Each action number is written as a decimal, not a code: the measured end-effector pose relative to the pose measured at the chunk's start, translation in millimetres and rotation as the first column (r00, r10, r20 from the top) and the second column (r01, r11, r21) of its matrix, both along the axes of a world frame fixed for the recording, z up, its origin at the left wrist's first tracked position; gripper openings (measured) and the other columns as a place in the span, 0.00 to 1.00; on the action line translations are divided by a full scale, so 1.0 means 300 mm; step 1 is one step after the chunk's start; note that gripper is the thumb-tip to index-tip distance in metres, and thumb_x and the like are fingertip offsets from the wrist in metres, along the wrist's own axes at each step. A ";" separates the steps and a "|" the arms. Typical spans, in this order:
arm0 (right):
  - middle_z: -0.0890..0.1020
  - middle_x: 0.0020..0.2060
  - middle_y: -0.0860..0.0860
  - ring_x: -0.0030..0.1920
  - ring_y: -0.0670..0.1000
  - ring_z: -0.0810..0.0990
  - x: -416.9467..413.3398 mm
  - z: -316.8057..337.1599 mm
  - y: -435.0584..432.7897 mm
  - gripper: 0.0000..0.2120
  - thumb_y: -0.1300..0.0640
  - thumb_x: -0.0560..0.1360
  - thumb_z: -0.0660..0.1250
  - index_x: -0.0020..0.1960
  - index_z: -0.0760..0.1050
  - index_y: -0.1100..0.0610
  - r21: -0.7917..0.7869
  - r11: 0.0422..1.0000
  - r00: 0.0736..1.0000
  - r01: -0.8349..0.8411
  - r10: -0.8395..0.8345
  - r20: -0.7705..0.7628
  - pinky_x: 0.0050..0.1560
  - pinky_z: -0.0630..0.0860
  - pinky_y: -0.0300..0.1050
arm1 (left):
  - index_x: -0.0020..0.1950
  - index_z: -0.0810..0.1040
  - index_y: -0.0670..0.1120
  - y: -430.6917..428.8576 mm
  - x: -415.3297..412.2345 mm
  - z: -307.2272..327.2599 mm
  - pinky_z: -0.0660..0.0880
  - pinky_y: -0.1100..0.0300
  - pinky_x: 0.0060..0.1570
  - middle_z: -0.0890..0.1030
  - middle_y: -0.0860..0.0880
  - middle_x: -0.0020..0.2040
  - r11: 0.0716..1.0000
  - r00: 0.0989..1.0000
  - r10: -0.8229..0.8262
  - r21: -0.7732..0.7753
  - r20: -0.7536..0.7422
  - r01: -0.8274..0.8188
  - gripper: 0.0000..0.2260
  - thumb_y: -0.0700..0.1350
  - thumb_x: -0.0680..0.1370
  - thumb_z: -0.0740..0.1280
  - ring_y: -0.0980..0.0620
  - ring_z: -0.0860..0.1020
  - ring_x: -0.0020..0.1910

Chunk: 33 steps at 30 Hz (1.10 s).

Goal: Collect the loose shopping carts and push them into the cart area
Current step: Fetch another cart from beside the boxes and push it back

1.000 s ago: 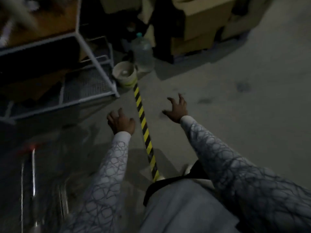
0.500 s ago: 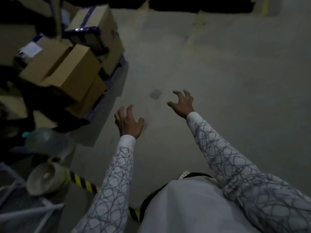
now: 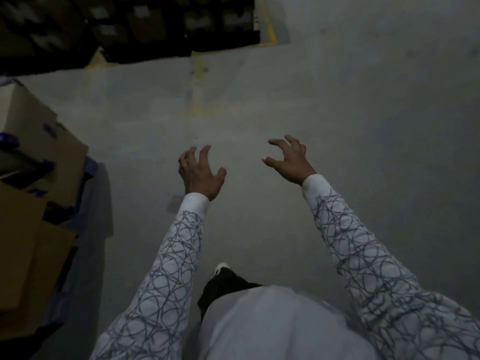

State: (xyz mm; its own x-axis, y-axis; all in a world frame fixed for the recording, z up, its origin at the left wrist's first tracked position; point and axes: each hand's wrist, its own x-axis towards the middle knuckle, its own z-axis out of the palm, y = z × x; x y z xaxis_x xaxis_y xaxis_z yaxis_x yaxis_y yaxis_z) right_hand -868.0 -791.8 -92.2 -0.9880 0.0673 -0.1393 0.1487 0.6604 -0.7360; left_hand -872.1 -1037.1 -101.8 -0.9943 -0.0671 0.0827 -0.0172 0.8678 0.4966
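Two hands hover above the floor [image 3: 363,113]: left hand [image 3: 201,175] and right hand [image 3: 291,165] spread, fingers loosely curled, holding nothing. No cart is in view (boxes [image 3: 39,141] stand left). A cart is likely rigid, heavy, free-rolling; take its handle bar two-handed.

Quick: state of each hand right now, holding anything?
Left hand: open, fingers loosely curled, holding nothing.
Right hand: open, fingers loosely curled, holding nothing.

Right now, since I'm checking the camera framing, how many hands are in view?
2. Left hand at centre, right hand beside it, both raised over bare floor, fingers loosely curled, holding nothing.
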 end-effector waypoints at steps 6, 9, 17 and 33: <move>0.54 0.79 0.57 0.79 0.57 0.48 -0.355 0.118 0.032 0.25 0.45 0.78 0.70 0.73 0.70 0.46 -0.011 0.988 0.988 0.153 -0.153 -0.031 0.75 0.55 0.53 | 0.78 0.63 0.52 0.079 -0.531 0.082 0.53 0.43 0.75 0.58 0.41 0.78 0.967 0.970 -0.239 -0.080 0.043 0.242 0.33 0.58 0.76 0.69 0.39 0.51 0.77; 0.53 0.80 0.56 0.79 0.56 0.47 -0.521 0.180 0.091 0.25 0.45 0.77 0.70 0.72 0.71 0.46 -0.010 0.980 0.978 0.201 -0.201 -0.056 0.75 0.54 0.54 | 0.79 0.60 0.53 0.139 -0.776 0.137 0.51 0.43 0.75 0.56 0.41 0.79 0.939 0.948 -0.308 -0.131 0.084 0.317 0.35 0.60 0.76 0.69 0.40 0.49 0.78; 0.53 0.80 0.55 0.79 0.57 0.47 -0.999 0.185 0.469 0.24 0.43 0.77 0.70 0.71 0.72 0.44 0.022 0.951 0.946 0.308 -0.304 -0.110 0.75 0.54 0.56 | 0.79 0.59 0.53 0.550 -1.351 0.122 0.52 0.43 0.74 0.56 0.41 0.79 0.888 0.896 -0.440 -0.118 0.066 0.445 0.36 0.61 0.76 0.69 0.39 0.50 0.77; 0.60 0.76 0.59 0.78 0.56 0.51 -1.982 0.157 1.316 0.20 0.44 0.77 0.70 0.68 0.75 0.44 -0.020 0.921 0.910 0.388 -0.386 -0.151 0.72 0.53 0.49 | 0.79 0.60 0.52 1.428 -2.298 0.120 0.52 0.45 0.74 0.58 0.43 0.78 0.897 0.895 -0.440 -0.017 0.077 0.442 0.36 0.61 0.76 0.69 0.42 0.51 0.77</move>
State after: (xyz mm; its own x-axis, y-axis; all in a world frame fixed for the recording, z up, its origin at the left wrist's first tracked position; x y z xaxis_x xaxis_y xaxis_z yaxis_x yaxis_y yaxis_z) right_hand -1462.7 -397.1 -44.9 -0.8934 0.4492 0.0097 0.2836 0.5805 -0.7633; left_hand -1561.4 -608.8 -65.8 -0.9244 0.3814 0.0070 0.3380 0.8103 0.4787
